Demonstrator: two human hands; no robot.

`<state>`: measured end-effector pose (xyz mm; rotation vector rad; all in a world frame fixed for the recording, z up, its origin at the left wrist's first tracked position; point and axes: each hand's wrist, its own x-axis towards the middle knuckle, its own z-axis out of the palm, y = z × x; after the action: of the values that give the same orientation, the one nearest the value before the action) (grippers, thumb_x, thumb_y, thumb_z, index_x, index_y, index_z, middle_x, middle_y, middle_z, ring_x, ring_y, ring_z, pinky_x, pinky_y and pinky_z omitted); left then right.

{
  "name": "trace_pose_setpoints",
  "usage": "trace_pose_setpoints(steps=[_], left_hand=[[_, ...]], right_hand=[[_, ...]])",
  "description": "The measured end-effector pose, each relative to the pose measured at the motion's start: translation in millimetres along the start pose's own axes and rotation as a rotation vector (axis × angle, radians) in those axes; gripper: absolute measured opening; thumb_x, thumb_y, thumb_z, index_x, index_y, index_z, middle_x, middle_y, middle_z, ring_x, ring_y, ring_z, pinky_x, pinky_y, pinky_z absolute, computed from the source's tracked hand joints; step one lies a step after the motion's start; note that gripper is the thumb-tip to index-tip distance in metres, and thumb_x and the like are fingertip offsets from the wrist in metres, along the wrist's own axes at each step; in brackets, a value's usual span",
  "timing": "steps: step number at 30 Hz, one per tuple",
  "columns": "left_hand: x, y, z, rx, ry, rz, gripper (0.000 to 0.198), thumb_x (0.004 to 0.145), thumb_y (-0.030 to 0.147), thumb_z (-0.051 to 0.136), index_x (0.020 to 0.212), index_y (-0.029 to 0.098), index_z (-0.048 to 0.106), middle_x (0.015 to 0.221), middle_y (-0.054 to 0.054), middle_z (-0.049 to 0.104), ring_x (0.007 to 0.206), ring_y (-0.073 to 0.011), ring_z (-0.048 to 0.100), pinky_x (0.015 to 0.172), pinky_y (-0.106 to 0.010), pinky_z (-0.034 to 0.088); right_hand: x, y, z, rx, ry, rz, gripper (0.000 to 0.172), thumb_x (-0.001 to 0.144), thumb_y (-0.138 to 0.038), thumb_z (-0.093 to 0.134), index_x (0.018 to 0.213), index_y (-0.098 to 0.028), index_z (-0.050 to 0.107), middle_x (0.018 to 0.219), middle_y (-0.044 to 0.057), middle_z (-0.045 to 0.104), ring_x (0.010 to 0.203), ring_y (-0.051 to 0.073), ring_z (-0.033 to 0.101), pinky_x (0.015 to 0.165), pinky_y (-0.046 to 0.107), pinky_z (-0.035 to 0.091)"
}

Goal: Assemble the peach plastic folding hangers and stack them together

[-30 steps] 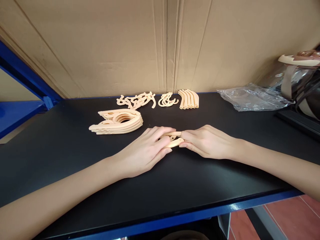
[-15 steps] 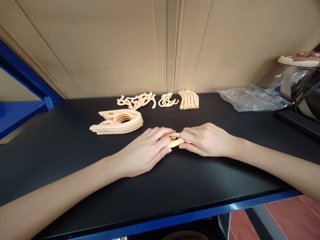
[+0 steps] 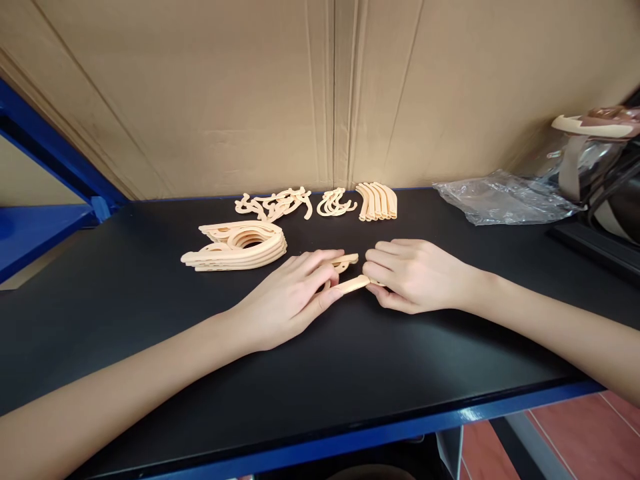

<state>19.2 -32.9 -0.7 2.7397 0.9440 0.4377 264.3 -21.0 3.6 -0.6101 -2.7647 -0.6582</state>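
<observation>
My left hand [image 3: 295, 293] is closed over a cream plastic folding hanger [image 3: 354, 285], whose two arms stick out to the right past my fingers. The upper arm's tip is free, apart from my right hand. At the lower arm's end, my right hand [image 3: 407, 277] is curled, its thumb and fingers pinching a small cream piece there. Most of that piece is hidden under my fingers. Behind my left hand lies a neat stack of similar cream hanger bodies [image 3: 257, 257].
Along the back of the black table [image 3: 320, 393] lie a tangle of cream parts [image 3: 275, 203], several curved hooks [image 3: 336, 203] and a row of curved arm pieces [image 3: 377, 201]. A clear plastic bag [image 3: 505, 200] lies at the back right. Cardboard [image 3: 225, 87] stands behind.
The hanger's two arms have spread apart at their right ends. The upper arm has come out from my right hand's fingers, which now grip only at the lower arm.
</observation>
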Motion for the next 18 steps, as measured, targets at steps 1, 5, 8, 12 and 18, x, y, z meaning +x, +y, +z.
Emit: trace_pose_setpoints(steps=[1,5,8,12,18], left_hand=[[-0.1,0.0,-0.2,-0.027,0.01,-0.028,0.029,0.102,0.036,0.031,0.112,0.019,0.054,0.142,-0.008,0.045,0.121,-0.0216,0.05,0.102,-0.038,0.041],[-0.4,1.3,-2.4,-0.092,0.022,-0.075,0.03,0.102,0.033,0.031,0.123,0.022,0.048,0.146,-0.006,0.039,0.131,-0.0201,0.043,0.109,-0.035,0.036],[-0.7,1.7,-3.5,-0.099,0.0,-0.078,0.03,0.102,0.033,0.03,0.119,0.023,0.053,0.147,-0.004,0.038,0.133,-0.0208,0.04,0.109,-0.034,0.036],[-1.1,0.2,-1.7,-0.052,0.004,-0.043,0.036,0.102,0.034,0.029,0.119,0.021,0.058,0.145,-0.006,0.042,0.13,-0.0218,0.044,0.108,-0.035,0.039],[-0.8,-1.1,2.3,0.047,0.038,-0.056,0.041,0.102,0.036,0.029,0.131,0.017,0.052,0.143,-0.008,0.046,0.128,-0.0223,0.045,0.109,-0.039,0.037]], right_hand=[[0.0,2.3,-0.4,-0.027,-0.015,0.003,0.026,0.095,-0.022,0.038,0.075,-0.017,0.055,0.068,0.002,0.053,0.066,0.016,0.046,0.061,0.03,0.033],[-1.7,13.5,1.1,-0.092,-0.067,0.069,0.022,0.092,-0.019,0.041,0.08,-0.015,0.059,0.084,0.008,0.06,0.079,0.021,0.051,0.074,0.034,0.038],[-4.4,20.4,6.5,-0.051,-0.056,0.161,0.02,0.091,-0.016,0.043,0.091,-0.013,0.063,0.104,0.013,0.06,0.093,0.023,0.054,0.084,0.037,0.041],[-6.6,22.1,13.9,0.051,-0.016,0.281,0.024,0.092,-0.012,0.042,0.104,-0.014,0.063,0.122,0.015,0.055,0.11,0.026,0.052,0.09,0.039,0.045],[-7.5,18.4,16.4,0.197,0.038,0.456,0.024,0.092,-0.009,0.041,0.098,-0.017,0.062,0.131,0.016,0.052,0.12,0.029,0.052,0.089,0.042,0.052]])
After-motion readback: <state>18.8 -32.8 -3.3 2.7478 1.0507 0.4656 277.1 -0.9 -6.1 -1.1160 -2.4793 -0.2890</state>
